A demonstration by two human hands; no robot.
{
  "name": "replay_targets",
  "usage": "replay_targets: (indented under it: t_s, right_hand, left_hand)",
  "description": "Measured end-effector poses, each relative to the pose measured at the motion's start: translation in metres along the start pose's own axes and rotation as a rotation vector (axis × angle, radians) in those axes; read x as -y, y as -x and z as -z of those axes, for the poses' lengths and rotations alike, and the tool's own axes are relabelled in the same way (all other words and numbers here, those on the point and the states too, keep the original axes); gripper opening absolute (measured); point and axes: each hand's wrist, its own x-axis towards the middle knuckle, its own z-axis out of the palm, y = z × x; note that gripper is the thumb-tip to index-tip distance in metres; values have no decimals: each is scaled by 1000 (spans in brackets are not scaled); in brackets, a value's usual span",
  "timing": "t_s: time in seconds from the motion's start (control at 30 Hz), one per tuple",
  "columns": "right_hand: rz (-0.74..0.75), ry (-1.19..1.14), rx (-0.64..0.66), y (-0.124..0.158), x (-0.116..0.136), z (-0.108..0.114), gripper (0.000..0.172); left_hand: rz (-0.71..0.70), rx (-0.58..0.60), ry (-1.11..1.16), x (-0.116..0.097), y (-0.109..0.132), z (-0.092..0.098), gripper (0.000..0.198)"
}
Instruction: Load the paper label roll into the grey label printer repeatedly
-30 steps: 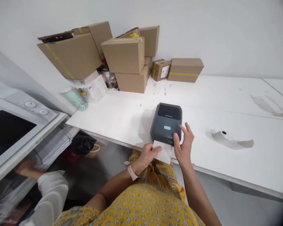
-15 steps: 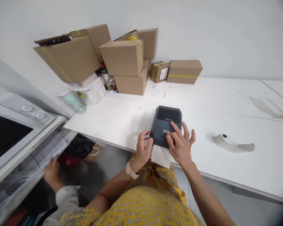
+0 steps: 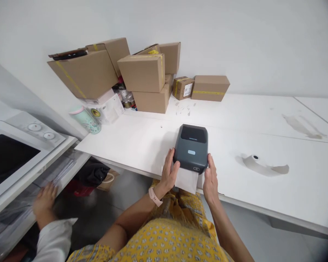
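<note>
A dark grey label printer with a light blue button on top sits at the front edge of the white table. A white strip of paper sticks out of its near side and hangs over the edge. My left hand grips the printer's left side, thumb at the near corner. On the opposite side, my right hand holds the right edge, its fingers along the wall and its thumb near the front corner. A small roll of white paper, partly unrolled, lies to the right.
Cardboard boxes are stacked at the back left, with smaller boxes beside them. A mint tumbler stands near a microwave. At lower left, another person's hand rests on plastic-wrapped items on a shelf.
My right hand has left the printer's top, where a finger was on the button, and moved to its right side. The other person's hand has shifted left along the shelf.
</note>
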Motion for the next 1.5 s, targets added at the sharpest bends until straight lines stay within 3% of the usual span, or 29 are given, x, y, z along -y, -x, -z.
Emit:
replay_targets:
  t_s: [0.2, 0.33, 0.43, 0.6, 0.73, 0.83, 0.93, 1.03, 1.13, 1.2, 1.27, 1.37, 1.5]
  right_hand:
    - [82, 93, 13, -1, 0, 1, 59]
    - [165, 144, 3, -9, 11, 5, 59]
    - [267, 203, -18, -33, 26, 9, 62]
    - [447, 250, -125, -104, 59, 10, 67]
    - [509, 237, -187, -161, 84, 6, 66]
    - [483, 262, -197, -199, 96, 8, 63]
    - [410, 308, -135, -231, 102, 14, 60]
    - [408, 406, -120, -242, 104, 21, 70]
    - [541, 460, -209, -224, 98, 22, 67]
    - [579, 458, -70, -205, 87, 17, 54]
    - [543, 523, 261, -190, 72, 10, 50]
    - [418, 742, 709, -185, 49, -3, 66]
    - [334, 865, 874, -198, 38, -20, 82]
  left_hand:
    - [-2, -28, 17, 1, -2, -1, 60]
    - [-32, -42, 11, -10, -9, 2, 59]
    - [-95, -40, 88, -26, -29, 8, 58]
    - [-197, -16, 154, -40, -82, 16, 51]
    - [-35, 38, -94, -26, -104, 13, 51]
    - [77, 143, -314, -15, -104, 9, 59]
    - [139, 155, -441, -10, -104, 4, 61]
    - [202, 144, -513, -7, -113, -1, 61]
    - [232, 129, -591, -5, -126, -3, 60]
    - [252, 135, -611, -3, -131, -4, 55]
    - [283, 150, -599, -1, -131, -4, 49]
    - [280, 137, -641, -2, -126, -4, 44]
    - [223, 171, -822, -11, -122, -5, 37]
